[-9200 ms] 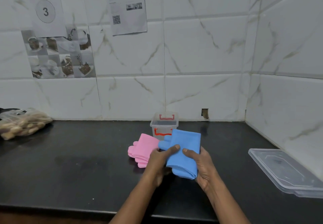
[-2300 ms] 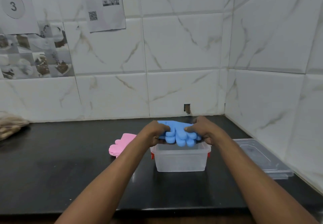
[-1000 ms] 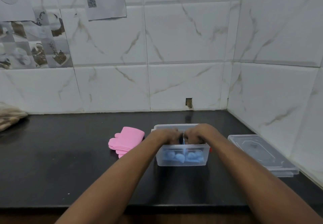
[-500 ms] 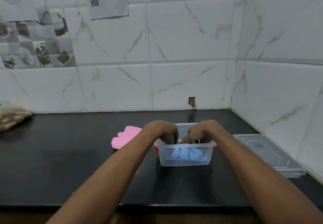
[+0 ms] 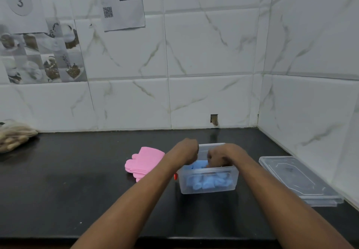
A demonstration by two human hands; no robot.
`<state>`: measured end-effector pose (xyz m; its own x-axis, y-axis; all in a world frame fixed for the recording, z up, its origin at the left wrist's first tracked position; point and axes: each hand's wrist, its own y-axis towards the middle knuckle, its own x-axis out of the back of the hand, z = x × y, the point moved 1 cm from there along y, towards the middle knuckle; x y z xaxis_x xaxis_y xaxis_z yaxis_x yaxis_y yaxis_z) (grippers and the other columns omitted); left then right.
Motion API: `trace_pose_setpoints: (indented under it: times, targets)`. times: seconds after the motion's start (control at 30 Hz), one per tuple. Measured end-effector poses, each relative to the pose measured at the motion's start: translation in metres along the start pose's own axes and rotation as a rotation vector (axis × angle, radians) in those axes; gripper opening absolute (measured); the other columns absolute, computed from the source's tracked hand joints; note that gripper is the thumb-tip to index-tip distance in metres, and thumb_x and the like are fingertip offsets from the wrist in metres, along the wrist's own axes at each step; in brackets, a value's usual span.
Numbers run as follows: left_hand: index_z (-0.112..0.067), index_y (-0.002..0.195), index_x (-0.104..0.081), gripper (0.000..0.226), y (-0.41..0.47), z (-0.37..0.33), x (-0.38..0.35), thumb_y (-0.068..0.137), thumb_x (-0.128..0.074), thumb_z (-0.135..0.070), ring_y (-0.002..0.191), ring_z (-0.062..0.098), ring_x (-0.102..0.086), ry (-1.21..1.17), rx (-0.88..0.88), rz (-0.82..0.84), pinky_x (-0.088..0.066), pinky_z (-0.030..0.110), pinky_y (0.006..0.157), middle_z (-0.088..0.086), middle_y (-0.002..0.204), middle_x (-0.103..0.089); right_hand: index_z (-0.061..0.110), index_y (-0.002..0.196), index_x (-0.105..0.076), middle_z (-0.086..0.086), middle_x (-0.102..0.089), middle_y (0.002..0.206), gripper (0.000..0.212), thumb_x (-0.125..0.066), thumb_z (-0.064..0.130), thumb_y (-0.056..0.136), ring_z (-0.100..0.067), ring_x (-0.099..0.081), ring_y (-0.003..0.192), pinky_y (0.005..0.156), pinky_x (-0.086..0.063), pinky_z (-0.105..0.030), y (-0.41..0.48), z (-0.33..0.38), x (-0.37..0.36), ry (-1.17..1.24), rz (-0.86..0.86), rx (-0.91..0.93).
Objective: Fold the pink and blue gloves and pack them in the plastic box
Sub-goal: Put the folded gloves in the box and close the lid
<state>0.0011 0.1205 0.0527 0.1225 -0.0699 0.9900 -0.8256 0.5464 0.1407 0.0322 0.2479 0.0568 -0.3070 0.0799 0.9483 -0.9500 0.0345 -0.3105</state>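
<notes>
Plastic box [image 5: 207,182]: the mouth is taken up by the left hand [image 5: 186,151] and right hand [image 5: 221,155], with fingers dipped inside over the blue gloves [image 5: 206,183]; the approach from the front of the box is crossed by both forearms; just left of the box, the pink gloves [image 5: 144,161] are stacked; further left, bare counter [image 5: 77,180] is left open up to a bag [image 5: 15,138]; right of the box, passage is narrowed by the lid [image 5: 297,180]; behind the box, a counter strip is bounded by the tiled wall [image 5: 204,97].

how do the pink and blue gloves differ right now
The folded pink gloves lie on the black counter, left of the clear plastic box; the blue gloves sit inside it. The right hand reaches to the blue gloves; no hand is on the pink ones.
</notes>
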Motion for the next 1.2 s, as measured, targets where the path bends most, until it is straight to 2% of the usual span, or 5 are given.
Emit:
trace_pose_setpoints:
  times: [0.17, 0.57, 0.73, 0.9, 1.2]
  targets:
    - [-0.005, 0.128, -0.058, 0.038, -0.006, -0.002, -0.022, 0.093, -0.043, -0.007, 0.118, 0.031, -0.057, -0.057, 0.077, 0.069, -0.046, 0.04, 0.099, 0.016, 0.133, -0.058, 0.005, 0.094, -0.064, -0.015, -0.065, 0.098, 0.013, -0.053, 0.004, 0.087, -0.027, -0.063, 0.079, 0.069, -0.051, -0.032, -0.001, -0.008, -0.004, -0.079, -0.397, 0.061]
    - [-0.003, 0.113, -0.064, 0.033, -0.002, -0.002, -0.021, 0.092, -0.045, -0.02, 0.102, 0.029, -0.061, 0.029, 0.092, 0.147, -0.042, 0.034, 0.077, 0.016, 0.118, -0.066, 0.008, 0.114, -0.06, -0.01, -0.063, 0.115, 0.025, -0.054, 0.011, 0.089, -0.022, -0.057, 0.088, 0.074, -0.047, -0.027, 0.003, -0.002, -0.012, -0.149, -0.334, -0.007]
    - [-0.006, 0.083, -0.068, 0.018, -0.014, -0.001, -0.012, 0.081, -0.051, -0.012, 0.07, 0.03, -0.061, -0.228, 0.181, -0.201, -0.047, 0.032, 0.063, 0.016, 0.094, -0.072, 0.009, 0.125, -0.058, -0.008, -0.063, 0.122, 0.033, -0.05, 0.015, 0.093, -0.02, -0.059, 0.103, 0.077, -0.042, -0.025, 0.004, 0.0, -0.011, -0.218, -0.274, -0.015]
    - [-0.002, 0.099, -0.069, 0.02, -0.038, 0.043, -0.008, 0.085, -0.055, -0.006, 0.096, 0.03, -0.062, -0.567, 0.444, -0.757, -0.043, 0.031, 0.081, 0.015, 0.102, -0.069, 0.01, 0.125, -0.058, -0.007, -0.061, 0.125, 0.034, -0.044, 0.012, 0.093, -0.021, -0.058, 0.113, 0.077, -0.041, -0.026, -0.001, 0.0, -0.011, -0.255, -0.294, -0.013]
    - [-0.008, 0.112, -0.061, 0.062, -0.061, 0.087, -0.068, 0.077, -0.068, -0.059, 0.109, 0.029, -0.047, -0.068, 0.591, -0.124, -0.041, 0.033, 0.081, 0.013, 0.117, -0.051, 0.013, 0.121, -0.06, -0.004, -0.063, 0.122, 0.033, -0.044, 0.012, 0.092, -0.019, -0.059, 0.111, 0.074, -0.04, -0.025, 0.002, -0.001, -0.014, -0.227, -0.338, -0.05]
